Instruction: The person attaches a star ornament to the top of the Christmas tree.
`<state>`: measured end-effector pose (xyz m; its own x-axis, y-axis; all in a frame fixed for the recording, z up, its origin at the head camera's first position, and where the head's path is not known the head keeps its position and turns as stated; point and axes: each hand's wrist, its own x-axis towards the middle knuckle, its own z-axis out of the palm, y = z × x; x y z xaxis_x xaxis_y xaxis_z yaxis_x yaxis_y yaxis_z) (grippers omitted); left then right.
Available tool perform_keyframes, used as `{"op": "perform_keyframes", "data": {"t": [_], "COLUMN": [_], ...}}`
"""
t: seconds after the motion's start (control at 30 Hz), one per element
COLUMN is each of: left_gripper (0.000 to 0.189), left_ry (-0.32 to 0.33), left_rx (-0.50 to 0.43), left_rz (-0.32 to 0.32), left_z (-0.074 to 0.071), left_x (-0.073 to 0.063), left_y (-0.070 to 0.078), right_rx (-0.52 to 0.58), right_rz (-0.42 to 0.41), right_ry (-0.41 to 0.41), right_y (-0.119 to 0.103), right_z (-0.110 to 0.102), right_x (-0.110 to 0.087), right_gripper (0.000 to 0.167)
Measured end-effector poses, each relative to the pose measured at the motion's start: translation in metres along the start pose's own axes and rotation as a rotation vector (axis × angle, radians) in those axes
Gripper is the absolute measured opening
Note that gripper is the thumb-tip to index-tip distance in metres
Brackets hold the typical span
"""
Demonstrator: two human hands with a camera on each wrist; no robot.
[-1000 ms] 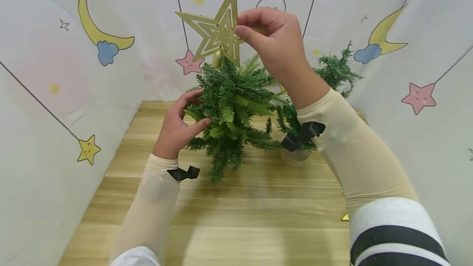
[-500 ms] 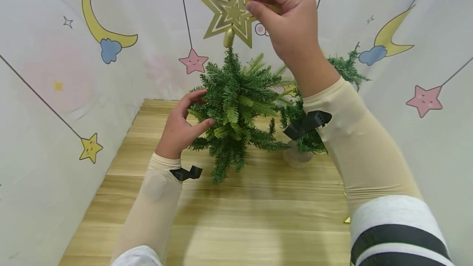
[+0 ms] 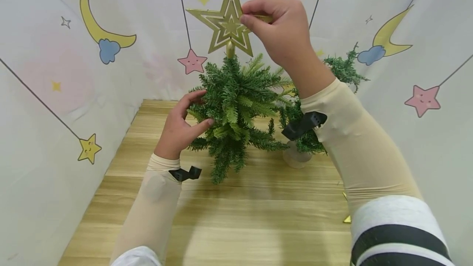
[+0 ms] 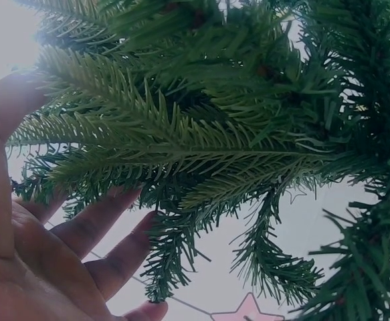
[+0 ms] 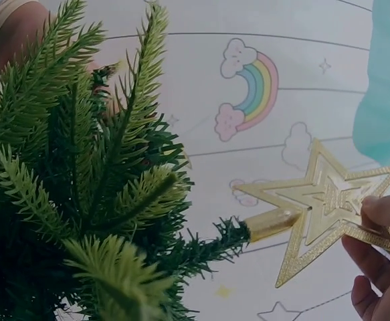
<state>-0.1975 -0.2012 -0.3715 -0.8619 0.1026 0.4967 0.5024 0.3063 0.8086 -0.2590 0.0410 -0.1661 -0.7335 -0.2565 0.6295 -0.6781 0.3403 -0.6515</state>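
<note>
My right hand (image 3: 286, 28) pinches a gold star tree topper (image 3: 226, 23) by one side point, between thumb and fingers. The star stands upright above a small green artificial Christmas tree (image 3: 236, 106). In the right wrist view the topper's short gold socket (image 5: 273, 225) meets the tip of the tree's top sprig (image 5: 215, 249). At the tree's left side my left hand (image 3: 179, 126) is spread, thumb in front and fingers partly hidden behind the needles. The left wrist view has its fingers (image 4: 94, 227) loosely extended against the branches, the palm apart from them.
Behind my right forearm stands another thin green plant or garland (image 3: 343, 69), with a pale round base (image 3: 297, 155) below. A gold pointed piece (image 3: 346, 219) lies partly hidden by the right sleeve. White printed curtains surround the wooden table (image 3: 236, 221).
My right hand first lifted the star up and right from a tilted position in front of the treetop, then lowered it upright onto the tip. The left hand stays at the branches.
</note>
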Motion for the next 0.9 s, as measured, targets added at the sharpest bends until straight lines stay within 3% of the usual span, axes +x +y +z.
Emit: {"op": "perform_keyframes", "data": {"t": [0.3,0.63,0.9], "left_gripper": [0.069,0.066,0.064], "left_ry": [-0.002,-0.001,-0.004], "left_rx": [-0.008,0.013,0.032], "left_rz": [0.0,-0.011,0.004], "left_z": [0.0,0.0004,-0.0007], "left_x": [0.0,-0.0005,-0.001], "left_y": [-0.0017,-0.0009,-0.0028], "right_rx": [-0.046,-0.165,-0.11], "right_rz": [0.06,-0.039,-0.001], "right_ry": [-0.06,-0.079,-0.059], "right_y": [0.0039,-0.0013,0.0029], "right_z": [0.0022,-0.001,-0.004], "right_x": [-0.0004,0.0032,0.0035], "right_gripper": [0.017,0.014,0.012]}}
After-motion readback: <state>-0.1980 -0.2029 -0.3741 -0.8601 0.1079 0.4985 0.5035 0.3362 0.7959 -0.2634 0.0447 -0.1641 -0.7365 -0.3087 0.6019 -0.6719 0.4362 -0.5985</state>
